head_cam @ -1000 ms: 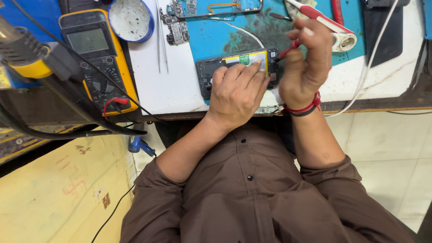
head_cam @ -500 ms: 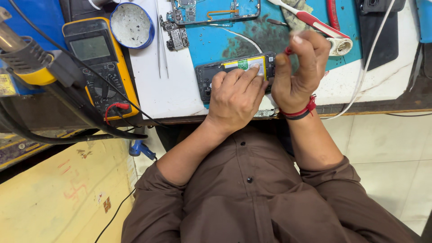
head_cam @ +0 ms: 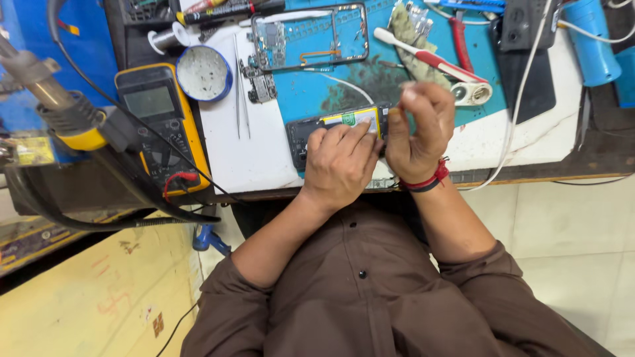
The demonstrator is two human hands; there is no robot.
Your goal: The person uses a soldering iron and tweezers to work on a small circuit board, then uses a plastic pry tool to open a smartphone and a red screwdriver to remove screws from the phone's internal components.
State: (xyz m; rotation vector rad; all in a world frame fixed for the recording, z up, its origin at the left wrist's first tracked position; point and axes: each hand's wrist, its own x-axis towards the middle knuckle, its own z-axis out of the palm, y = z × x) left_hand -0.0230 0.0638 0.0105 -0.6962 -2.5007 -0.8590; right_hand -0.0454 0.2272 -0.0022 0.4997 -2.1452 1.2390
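Note:
An opened black phone (head_cam: 344,121) with a yellow-labelled battery lies on the blue mat (head_cam: 370,79) at the bench's front edge. My left hand (head_cam: 340,162) lies flat on it, the fingers pressing its middle and near edge. My right hand (head_cam: 420,129), a red band at its wrist, is at the phone's right end. Its fingers are pinched on a small thin tool whose tip (head_cam: 395,112) touches the phone's corner; most of the tool is hidden.
A yellow multimeter (head_cam: 155,125) with red leads lies at the left, beside a round tin (head_cam: 204,73), tweezers (head_cam: 241,86) and a circuit board (head_cam: 261,82). A bare phone frame (head_cam: 311,36), a toothbrush (head_cam: 423,58) and a white cable (head_cam: 522,99) lie further back. A hot-air handle (head_cam: 59,106) hangs over the left.
My right hand has come down from above the mat to the phone's right end. My left hand has stayed on the phone. The view has shifted slightly.

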